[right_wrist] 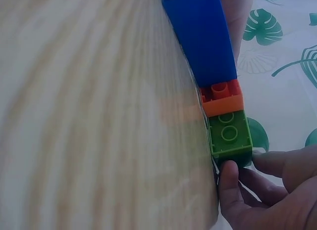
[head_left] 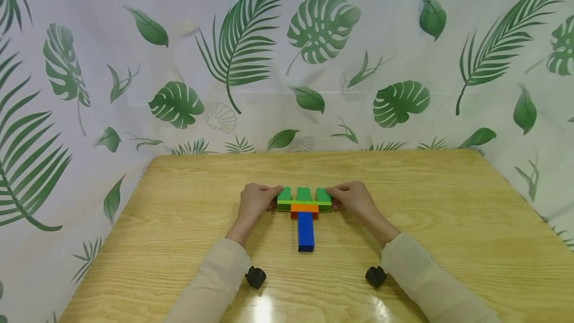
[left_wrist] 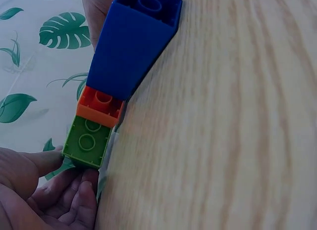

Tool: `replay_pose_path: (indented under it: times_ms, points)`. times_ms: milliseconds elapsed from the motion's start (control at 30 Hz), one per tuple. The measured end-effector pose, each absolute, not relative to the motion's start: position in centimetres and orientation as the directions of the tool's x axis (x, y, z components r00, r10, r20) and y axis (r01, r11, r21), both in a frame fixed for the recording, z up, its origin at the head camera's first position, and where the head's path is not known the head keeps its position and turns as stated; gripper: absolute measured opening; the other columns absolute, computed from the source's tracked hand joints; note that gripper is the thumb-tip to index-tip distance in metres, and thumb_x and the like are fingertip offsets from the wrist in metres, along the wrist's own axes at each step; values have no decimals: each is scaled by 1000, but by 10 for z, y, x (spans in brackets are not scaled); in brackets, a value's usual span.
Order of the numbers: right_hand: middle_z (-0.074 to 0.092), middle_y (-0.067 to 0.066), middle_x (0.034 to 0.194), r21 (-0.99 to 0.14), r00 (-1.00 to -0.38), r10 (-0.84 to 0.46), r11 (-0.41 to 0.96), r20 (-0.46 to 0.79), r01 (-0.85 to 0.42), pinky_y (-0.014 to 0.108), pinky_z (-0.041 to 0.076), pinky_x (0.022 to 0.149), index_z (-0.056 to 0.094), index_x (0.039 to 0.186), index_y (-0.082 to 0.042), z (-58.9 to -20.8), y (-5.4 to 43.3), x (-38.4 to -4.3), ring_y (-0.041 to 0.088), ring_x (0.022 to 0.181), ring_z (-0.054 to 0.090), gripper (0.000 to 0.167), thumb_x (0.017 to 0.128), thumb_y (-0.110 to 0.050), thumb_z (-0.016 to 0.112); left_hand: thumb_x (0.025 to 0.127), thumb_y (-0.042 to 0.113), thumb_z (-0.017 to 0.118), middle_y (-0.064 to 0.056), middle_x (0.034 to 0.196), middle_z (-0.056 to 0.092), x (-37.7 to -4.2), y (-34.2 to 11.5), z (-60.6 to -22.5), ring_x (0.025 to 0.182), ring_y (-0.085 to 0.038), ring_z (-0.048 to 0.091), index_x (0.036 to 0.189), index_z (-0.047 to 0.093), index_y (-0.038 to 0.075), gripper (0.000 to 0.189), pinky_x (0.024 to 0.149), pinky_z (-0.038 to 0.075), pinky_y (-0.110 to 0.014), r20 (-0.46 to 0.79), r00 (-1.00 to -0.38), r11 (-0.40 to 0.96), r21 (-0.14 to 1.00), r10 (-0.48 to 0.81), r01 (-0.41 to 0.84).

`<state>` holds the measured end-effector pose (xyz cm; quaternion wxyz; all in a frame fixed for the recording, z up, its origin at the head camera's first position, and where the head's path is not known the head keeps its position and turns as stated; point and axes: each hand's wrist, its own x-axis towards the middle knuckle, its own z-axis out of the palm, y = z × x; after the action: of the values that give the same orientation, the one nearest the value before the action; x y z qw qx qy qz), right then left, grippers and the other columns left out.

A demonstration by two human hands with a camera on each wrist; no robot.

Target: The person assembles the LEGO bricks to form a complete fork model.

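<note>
A joined toy-brick build lies on the wooden table, with a long blue brick (head_left: pixel 306 231) at the near end. Beyond it an orange brick (head_left: pixel 305 209) meets light green bricks (head_left: pixel 285 203) set crosswise. Darker green bricks (head_left: pixel 303 194) stick out from these on the far side, in three short rows. My left hand (head_left: pixel 256 201) pinches the left end of the green part between thumb and fingers. At the right end my right hand (head_left: pixel 356 198) grips the green part the same way. Both wrist views show the hollow undersides of the light green brick (left_wrist: pixel 88 141) and orange brick (right_wrist: pixel 222 99).
The wooden table (head_left: pixel 188 173) stretches around the build on all sides. Behind it hangs a white cloth (head_left: pixel 269 128) printed with green leaves. A small black object (head_left: pixel 256 277) sits at the left sleeve cuff, and a similar black object (head_left: pixel 375 276) at the right.
</note>
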<state>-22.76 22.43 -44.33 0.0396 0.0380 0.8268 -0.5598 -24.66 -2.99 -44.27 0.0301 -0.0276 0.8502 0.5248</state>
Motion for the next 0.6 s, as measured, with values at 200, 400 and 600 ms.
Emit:
replay_pose_path:
  times_ms: [200,400,600]
  points:
    - [73,9,79,-923,-994,4,371,-111,105,31,60,65,72,114,14,-443,225,-228,18,65,69,30,103,-14,66,94,30,79,-4,67,71,-247,-30,-444,63,-17,66,89,82,2,29,55,48,-23,-71,-997,451,890,-14,-70]
    - [72,8,77,-923,-993,5,368,-115,109,30,59,65,71,114,14,-443,225,-228,17,64,68,30,103,-13,66,94,31,79,-2,65,69,-250,-29,-445,61,-17,64,88,82,3,29,53,44,-23,-80,-997,481,873,-13,-76]
    - [72,8,78,-929,-991,-8,351,-130,119,30,59,65,71,115,14,-441,225,-228,17,64,67,30,103,-12,65,96,31,75,-2,68,70,-252,-30,-445,64,-17,62,90,82,4,29,54,44,-24,-90,-996,496,865,12,-72]
